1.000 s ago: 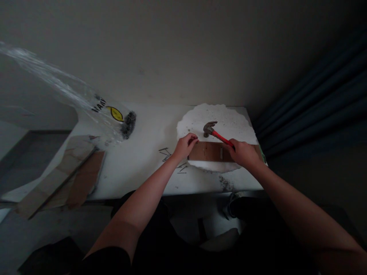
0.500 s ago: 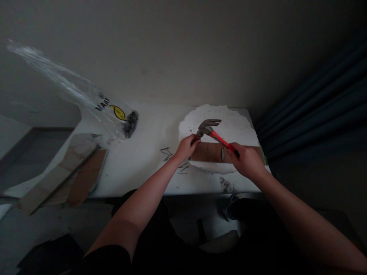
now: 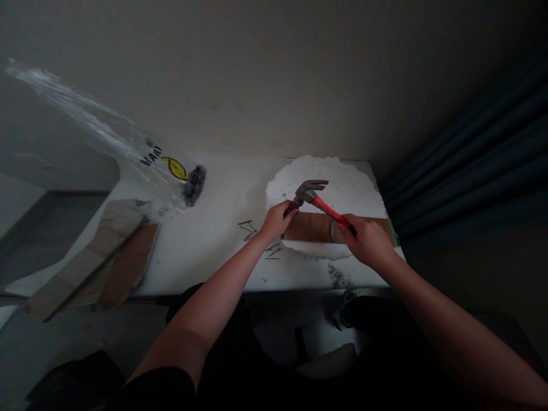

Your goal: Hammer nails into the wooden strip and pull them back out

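Because the light is dim, whatever sits between the fingertips of the left hand is hard to make out; its thumb and fingers are pinched together at the left end of the board. The right hand is clamped around the grip of the hammer, hiding part of the board beneath. The hammer's face meets the left fingertips in view, though whether it touches them cannot be told; its claw points right. A small pale piece on the board is partly covered by the right hand.

The board lies across the white sheet and reaches the worktop's right edge, beside something green too small to identify. Nails lie left of the sheet, some near the left wrist. A wide stretch of worktop runs between the sheet and the clear bag, whose dark contents are blurred. At the front left corner, planks overhang the edge. The curtain hangs close to the right edge.

A second ago the hammer's head was over the sheet, right of the left hand; now it is at the fingertips, nearly as half a second ago.
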`<state>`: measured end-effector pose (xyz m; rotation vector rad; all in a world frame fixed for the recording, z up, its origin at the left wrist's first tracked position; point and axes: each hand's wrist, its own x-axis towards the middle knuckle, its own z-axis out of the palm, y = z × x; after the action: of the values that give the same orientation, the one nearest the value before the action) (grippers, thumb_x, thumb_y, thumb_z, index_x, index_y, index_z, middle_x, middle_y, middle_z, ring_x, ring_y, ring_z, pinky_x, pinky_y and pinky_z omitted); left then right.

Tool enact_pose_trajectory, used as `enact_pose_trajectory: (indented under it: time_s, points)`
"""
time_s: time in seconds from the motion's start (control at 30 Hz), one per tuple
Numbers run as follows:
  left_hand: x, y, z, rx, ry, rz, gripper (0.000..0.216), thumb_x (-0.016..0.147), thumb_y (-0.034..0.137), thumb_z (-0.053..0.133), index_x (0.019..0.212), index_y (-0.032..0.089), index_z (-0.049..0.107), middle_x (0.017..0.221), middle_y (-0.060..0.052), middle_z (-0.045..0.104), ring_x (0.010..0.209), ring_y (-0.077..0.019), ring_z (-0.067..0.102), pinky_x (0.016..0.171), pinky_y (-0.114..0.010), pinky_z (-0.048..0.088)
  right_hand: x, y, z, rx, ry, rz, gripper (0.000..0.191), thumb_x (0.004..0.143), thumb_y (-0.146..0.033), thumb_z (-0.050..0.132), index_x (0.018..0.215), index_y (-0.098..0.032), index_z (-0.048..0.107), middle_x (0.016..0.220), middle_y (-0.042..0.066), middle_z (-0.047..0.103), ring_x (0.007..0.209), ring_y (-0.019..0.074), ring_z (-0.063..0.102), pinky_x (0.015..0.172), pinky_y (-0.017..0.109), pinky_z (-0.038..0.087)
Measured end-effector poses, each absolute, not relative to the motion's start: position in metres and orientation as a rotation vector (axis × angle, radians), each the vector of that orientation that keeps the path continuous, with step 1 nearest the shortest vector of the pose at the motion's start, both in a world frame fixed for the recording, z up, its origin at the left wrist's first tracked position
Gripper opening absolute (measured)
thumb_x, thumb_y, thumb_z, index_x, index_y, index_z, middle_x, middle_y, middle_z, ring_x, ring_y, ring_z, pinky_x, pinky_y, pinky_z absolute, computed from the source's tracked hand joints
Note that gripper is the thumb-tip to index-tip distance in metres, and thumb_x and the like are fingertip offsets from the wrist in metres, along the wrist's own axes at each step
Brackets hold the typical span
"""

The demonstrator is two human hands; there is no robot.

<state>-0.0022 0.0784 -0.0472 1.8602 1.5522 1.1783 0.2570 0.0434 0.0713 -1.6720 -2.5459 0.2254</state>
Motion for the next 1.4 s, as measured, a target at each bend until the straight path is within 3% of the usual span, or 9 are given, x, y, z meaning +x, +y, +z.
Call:
enact_pose_trajectory:
  time_s: [0.3,0.73,1.4]
  points:
    - [-0.0033,0.0789,-0.0488,1.893,1.587,1.162,0.018,0.091,0.035,0.058,0.084,0.020,0.063,0.074,-0.002,0.066,0.069,-0.0172,0.060,0.065,-0.028,0.043,0.2574,0.0442,0.0671,-1.686,-2.558,0.225,0.040,0.098,-0.045,0.036,0.122,-0.024,0.062,0.091,0.008,0.073,0.077,0.0248,0.066,0.066,0.031,0.038]
    - [-0.0013,0.0768,-0.0485,1.830,1.577,1.179,0.015,0.090,0.032,0.059,0.089,0.018,0.064,0.082,-0.002,0.071,0.074,-0.0159,0.063,0.069,-0.027,0.046,0.2592,0.0461,0.0653,-1.621,-2.540,0.232,0.041,0.097,-0.044,0.037,0.119,-0.022,0.064,0.084,0.009,0.071,0.068,0.0227,0.062,0.062,0.031,0.034]
    - [-0.0017,0.0771,-0.0504,1.839,1.555,1.187,0.012,0.091,0.028,0.058,0.091,0.018,0.066,0.090,-0.005,0.072,0.083,-0.0179,0.066,0.079,-0.031,0.051,0.2532,0.0458,0.0715,-1.671,-2.571,0.173,0.037,0.099,-0.043,0.036,0.115,-0.024,0.064,0.084,0.007,0.072,0.068,0.0227,0.063,0.061,0.030,0.031]
